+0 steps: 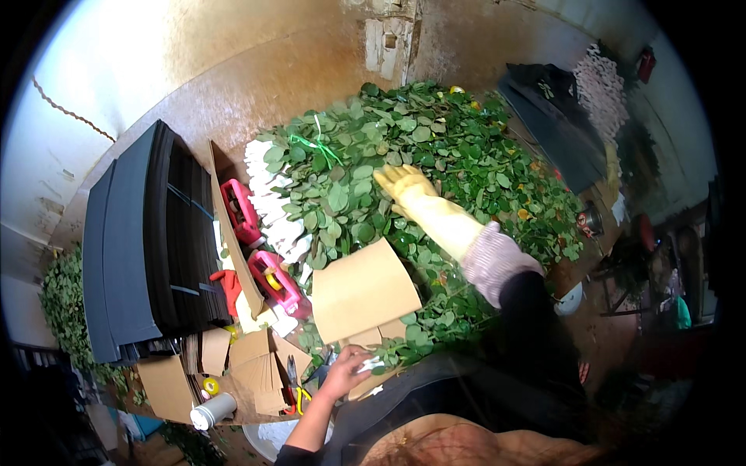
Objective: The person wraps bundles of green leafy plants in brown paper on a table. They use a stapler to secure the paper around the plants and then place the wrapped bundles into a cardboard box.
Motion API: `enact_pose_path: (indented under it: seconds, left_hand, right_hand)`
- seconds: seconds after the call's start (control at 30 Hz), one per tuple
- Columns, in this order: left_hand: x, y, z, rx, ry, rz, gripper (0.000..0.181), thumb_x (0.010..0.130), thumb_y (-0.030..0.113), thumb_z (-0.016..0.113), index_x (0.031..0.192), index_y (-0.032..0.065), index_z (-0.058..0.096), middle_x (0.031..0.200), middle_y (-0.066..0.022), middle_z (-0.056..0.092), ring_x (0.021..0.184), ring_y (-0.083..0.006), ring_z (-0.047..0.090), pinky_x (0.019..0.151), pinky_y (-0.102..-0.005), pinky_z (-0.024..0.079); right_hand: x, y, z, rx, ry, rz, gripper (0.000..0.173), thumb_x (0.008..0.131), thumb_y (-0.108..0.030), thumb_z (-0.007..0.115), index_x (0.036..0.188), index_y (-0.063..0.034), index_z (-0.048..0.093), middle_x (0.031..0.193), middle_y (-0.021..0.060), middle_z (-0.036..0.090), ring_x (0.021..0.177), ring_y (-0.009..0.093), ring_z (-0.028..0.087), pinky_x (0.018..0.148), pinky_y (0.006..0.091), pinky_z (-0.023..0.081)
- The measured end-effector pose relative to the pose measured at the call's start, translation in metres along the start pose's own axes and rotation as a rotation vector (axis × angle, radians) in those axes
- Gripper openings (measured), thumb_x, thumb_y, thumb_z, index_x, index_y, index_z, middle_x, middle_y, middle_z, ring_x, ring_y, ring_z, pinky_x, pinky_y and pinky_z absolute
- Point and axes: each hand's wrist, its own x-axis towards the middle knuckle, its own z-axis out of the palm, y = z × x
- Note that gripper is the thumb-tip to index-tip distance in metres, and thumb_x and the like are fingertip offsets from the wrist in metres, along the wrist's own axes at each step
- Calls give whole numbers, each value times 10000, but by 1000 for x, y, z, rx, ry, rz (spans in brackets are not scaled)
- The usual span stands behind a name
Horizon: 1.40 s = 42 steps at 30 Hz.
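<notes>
My left hand [348, 373], bare, is closed around the white-wrapped end of a leafy green stem bunch [411, 343] at the table's near edge. My right hand [402, 177], in a yellow rubber glove with a pink knitted cuff, reaches over a large heap of leafy stems [466, 151]; its fingers rest at the leaves, and whether they grip any cannot be told. Between the hands lies a curved sheet of brown cardboard [364, 291]. White-wrapped stem ends [271, 198] line the heap's left side, and green ties [317, 148] lie on the leaves.
Left stands a stack of dark folded cardboard [131, 244]. Near it are pink tape dispensers [280, 285], a red glove [229, 288], pliers [292, 373], cut cardboard pieces [256, 367] and a grey cylinder [214, 410]. A metal can [590, 221] stands at right; the wall is behind.
</notes>
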Motion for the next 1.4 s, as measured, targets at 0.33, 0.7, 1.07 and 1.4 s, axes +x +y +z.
enact_pose_path:
  seconds: [0.33, 0.7, 1.07, 1.4]
  left_hand:
    - [-6, -9, 1, -114, 20, -53, 409, 801, 4, 810, 1185, 118, 731, 1194, -52, 529, 1025, -164, 586, 796, -271, 542]
    - [-4, -8, -2, -46, 23, -16, 403, 810, 27, 791, 1197, 109, 720, 1219, -77, 531, 1054, -196, 600, 828, -293, 560]
    - [-8, -12, 1, -71, 3, -57, 413, 804, 14, 786, 1201, 106, 719, 1232, -68, 516, 1101, -195, 585, 858, -296, 553]
    - [-10, -9, 1, -68, 29, -59, 426, 793, 6, 788, 1203, 102, 726, 1229, -69, 524, 1078, -196, 603, 856, -294, 557]
  right_hand:
    - [105, -18, -18, 297, -376, 168, 262, 825, -47, 699, 1074, -91, 769, 1094, 133, 748, 1039, 325, 718, 856, 495, 594]
    - [98, 50, -192, 31, -320, 223, 213, 908, -75, 622, 1095, -89, 721, 1115, 118, 738, 1063, 262, 701, 938, 362, 568]
    - [62, 37, -219, -306, 677, 361, 188, 777, -187, 718, 934, -136, 629, 784, 17, 590, 808, 229, 624, 828, 413, 417]
    - [-89, -62, -101, 653, -380, 221, 410, 1008, -328, 569, 1348, -103, 614, 1113, 163, 729, 918, 306, 725, 817, 432, 579]
